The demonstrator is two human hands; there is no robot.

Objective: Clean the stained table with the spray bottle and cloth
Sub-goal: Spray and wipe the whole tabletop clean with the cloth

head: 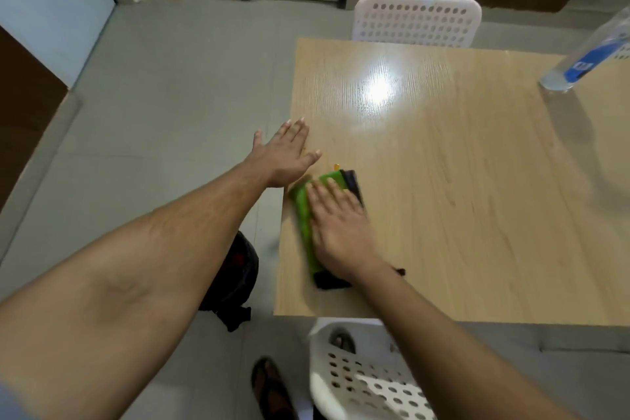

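On the pale wood-grain bench (pixel 460 198), near its left edge, the right hand (pixel 341 232) lies flat with fingers straight on a folded green and black cloth (pixel 304 211), its grip spread wide and pressing rather than pinching; the left hand (pixel 284 155) rests open at the same edge, fingers straight and splayed. A bright glare sits on the bench top beyond the hands; a clear bottle with a blue label (pixel 593 51) stands at the far right corner, well apart from the cloth. White perforated chairs stand at the far side (pixel 417 20) and the near side (pixel 368 382); a dark bag (pixel 235 276) lies on the grey tiled floor (pixel 163 95) beside the bench.
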